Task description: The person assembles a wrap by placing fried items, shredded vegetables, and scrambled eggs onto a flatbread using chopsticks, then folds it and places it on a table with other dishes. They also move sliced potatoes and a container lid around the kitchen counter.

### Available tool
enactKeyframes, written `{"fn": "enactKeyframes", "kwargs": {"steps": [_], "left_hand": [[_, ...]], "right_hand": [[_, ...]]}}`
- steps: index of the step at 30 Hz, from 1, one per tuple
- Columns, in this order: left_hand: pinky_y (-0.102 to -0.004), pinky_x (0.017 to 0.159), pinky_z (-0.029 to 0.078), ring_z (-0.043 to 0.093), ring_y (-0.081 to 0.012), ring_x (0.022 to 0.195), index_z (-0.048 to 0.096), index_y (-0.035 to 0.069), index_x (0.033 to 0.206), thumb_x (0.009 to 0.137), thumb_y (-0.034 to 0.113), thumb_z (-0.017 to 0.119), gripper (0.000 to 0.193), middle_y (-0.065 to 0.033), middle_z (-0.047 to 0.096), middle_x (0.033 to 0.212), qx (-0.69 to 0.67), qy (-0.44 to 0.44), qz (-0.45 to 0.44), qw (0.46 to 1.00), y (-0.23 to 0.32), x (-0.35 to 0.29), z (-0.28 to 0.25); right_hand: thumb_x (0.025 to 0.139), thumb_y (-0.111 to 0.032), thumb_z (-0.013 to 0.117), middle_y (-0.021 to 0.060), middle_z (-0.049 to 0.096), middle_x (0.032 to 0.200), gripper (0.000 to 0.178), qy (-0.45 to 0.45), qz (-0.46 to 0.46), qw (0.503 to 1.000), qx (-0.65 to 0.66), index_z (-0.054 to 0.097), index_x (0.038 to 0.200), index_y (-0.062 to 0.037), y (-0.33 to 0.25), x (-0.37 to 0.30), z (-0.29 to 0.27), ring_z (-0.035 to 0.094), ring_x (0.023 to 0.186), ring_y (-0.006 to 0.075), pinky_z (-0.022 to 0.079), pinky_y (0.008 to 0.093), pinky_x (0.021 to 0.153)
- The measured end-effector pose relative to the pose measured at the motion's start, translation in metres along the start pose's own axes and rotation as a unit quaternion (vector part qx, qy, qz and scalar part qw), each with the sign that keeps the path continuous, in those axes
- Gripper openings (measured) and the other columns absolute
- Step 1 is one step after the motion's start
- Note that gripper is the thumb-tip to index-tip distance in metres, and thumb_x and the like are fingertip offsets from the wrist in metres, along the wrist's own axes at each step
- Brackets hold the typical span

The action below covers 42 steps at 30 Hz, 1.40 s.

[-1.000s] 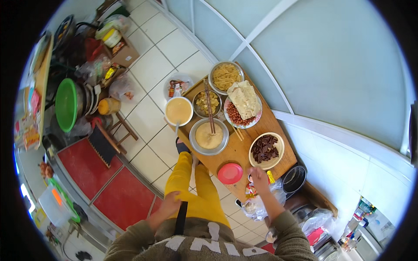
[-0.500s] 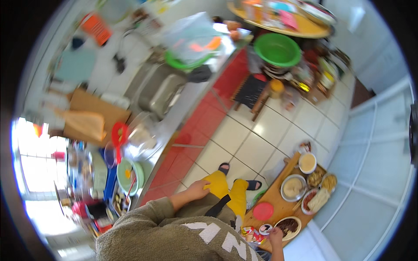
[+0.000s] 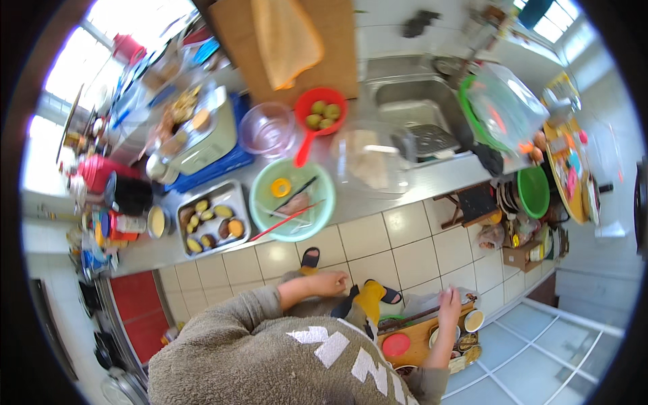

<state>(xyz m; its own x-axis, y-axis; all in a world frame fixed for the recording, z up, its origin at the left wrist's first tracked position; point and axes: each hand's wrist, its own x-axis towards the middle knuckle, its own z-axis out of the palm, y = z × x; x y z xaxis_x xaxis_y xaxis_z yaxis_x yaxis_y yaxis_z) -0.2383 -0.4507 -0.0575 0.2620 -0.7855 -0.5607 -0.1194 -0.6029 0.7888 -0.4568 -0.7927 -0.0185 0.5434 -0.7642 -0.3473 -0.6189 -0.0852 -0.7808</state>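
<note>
My left hand (image 3: 331, 283) hangs in front of my body over my yellow-trousered leg, fingers curled and holding nothing visible. To the right, my right hand (image 3: 449, 307) is raised near the low wooden table (image 3: 416, 332), its fingers somewhat apart and nothing plain in them. On the counter ahead stands a pale green basin (image 3: 325, 185) with a red stick, a dark-handled tool and a yellow ring inside. Beside it a metal tray (image 3: 233, 192) holds several pieces of potato-like vegetables. A red ladle-shaped colander (image 3: 306, 148) contains several round greenish pieces.
A clear bowl (image 3: 263, 128) and a transparent lid (image 3: 344, 179) lie on the counter near the sink (image 3: 405, 101). A cutting board (image 3: 236, 40) leans behind. On the low table are a red lid (image 3: 395, 344) and several bowls. A black stool (image 3: 476, 204) stands beyond.
My view has swung left, so the counter now lies ahead. My right hand has come up from beside the bowl and packet on the low table. My left hand has left my thigh.
</note>
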Motion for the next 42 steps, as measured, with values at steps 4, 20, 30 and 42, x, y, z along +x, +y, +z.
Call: {"fn": "enactKeyframes", "kwargs": {"steps": [4,20,30,42], "left_hand": [[-0.0375,0.095,0.049,0.064,-0.0282,0.11,0.053,-0.003,0.13,0.098,0.03,0.057,0.046,-0.0183,0.066,0.119,-0.071,0.069,-0.017,0.995,-0.031,-0.07,-0.064],[-0.0333,0.097,0.048,0.061,-0.0236,0.114,0.05,-0.005,0.134,0.099,0.019,0.059,0.044,-0.0185,0.064,0.122,-0.358,0.425,-0.145,0.819,-0.112,-0.241,-0.084],[-0.0337,0.094,0.05,0.063,-0.0243,0.109,0.049,-0.005,0.135,0.098,0.021,0.059,0.047,-0.0181,0.065,0.119,-0.337,0.477,-0.175,0.792,-0.075,-0.235,-0.07],[-0.0348,0.094,0.05,0.063,-0.024,0.107,0.053,-0.005,0.131,0.096,0.021,0.061,0.044,-0.017,0.065,0.12,-0.355,0.497,-0.192,0.768,-0.128,-0.252,-0.069]], "right_hand": [[0.1,-0.016,0.055,0.0124,0.067,0.111,0.034,-0.116,-0.114,0.986,0.031,0.055,0.13,0.0003,-0.129,0.02,0.109,0.065,0.098,0.019,0.052,0.0312,0.089],[0.079,-0.003,0.06,0.0134,0.056,0.128,0.045,-0.035,-0.404,0.823,-0.397,0.06,0.123,-0.0097,-0.3,0.151,0.243,0.06,0.11,0.0362,0.053,0.0463,0.083],[0.079,-0.008,0.063,0.0129,0.061,0.111,0.034,-0.085,-0.411,0.811,-0.408,0.062,0.113,-0.008,-0.313,0.161,0.25,0.065,0.093,0.0374,0.053,0.0482,0.075],[0.08,-0.01,0.064,0.015,0.059,0.117,0.038,-0.037,-0.461,0.813,-0.353,0.058,0.118,-0.008,-0.374,0.124,0.279,0.065,0.094,0.0368,0.054,0.0459,0.078]]}}
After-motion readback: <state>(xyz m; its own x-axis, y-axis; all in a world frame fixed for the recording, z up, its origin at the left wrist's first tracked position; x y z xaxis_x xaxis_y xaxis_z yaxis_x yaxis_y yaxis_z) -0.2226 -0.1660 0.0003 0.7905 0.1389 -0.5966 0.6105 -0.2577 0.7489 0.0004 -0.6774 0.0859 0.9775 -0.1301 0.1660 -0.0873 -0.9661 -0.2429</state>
